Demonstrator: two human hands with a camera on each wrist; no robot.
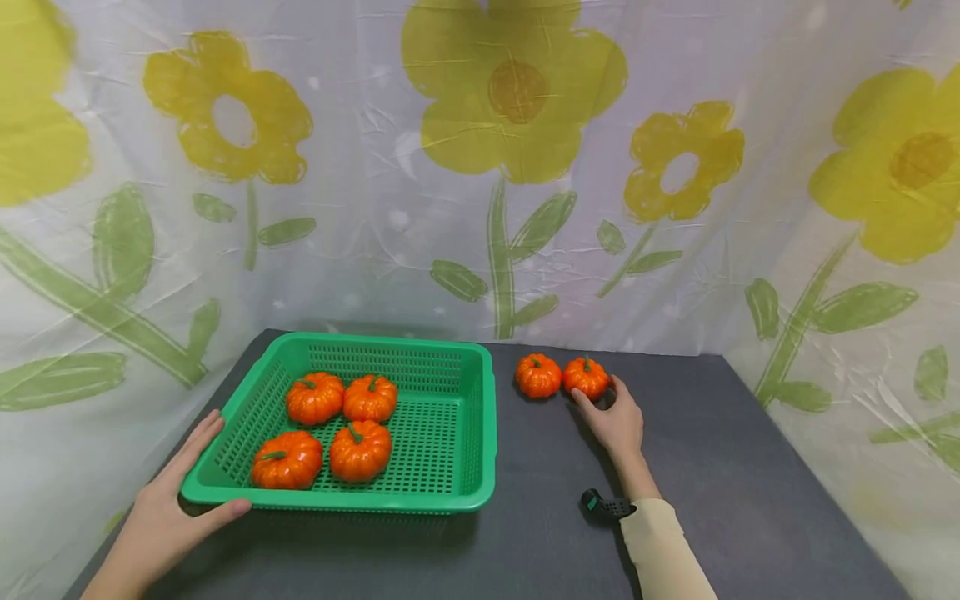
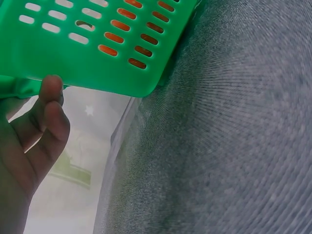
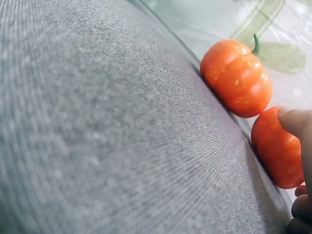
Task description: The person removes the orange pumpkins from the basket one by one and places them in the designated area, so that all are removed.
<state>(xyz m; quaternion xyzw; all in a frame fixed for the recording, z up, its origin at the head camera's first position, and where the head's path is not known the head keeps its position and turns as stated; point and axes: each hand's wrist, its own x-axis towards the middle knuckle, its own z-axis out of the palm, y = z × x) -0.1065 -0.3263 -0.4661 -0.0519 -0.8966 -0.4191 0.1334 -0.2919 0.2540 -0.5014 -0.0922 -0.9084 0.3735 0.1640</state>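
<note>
A green perforated basket (image 1: pixel 480 450) stands on the left of the table with several small orange pumpkins (image 1: pixel 360 451) inside. My left hand (image 1: pixel 161 508) grips its near left corner, thumb on the front rim and fingers along the left side. In the left wrist view, curled fingers (image 2: pixel 57 119) meet the basket wall (image 2: pixel 87 73). Right of the basket, two more pumpkins sit side by side at the table's back. The right-hand pumpkin (image 1: pixel 587 378) is between the thumb and fingers of my right hand (image 1: pixel 618 421); its neighbour (image 1: pixel 537 376) stands untouched. In the right wrist view, my thumb (image 3: pixel 295 121) lies against the held pumpkin (image 3: pixel 278 148).
The dark grey table (image 1: pixel 540 517) ends at a hanging flower-printed sheet (image 1: pixel 360 250) behind and at both sides. A black band (image 1: pixel 606 506) is on the right wrist, below a pale sleeve (image 1: pixel 663 546).
</note>
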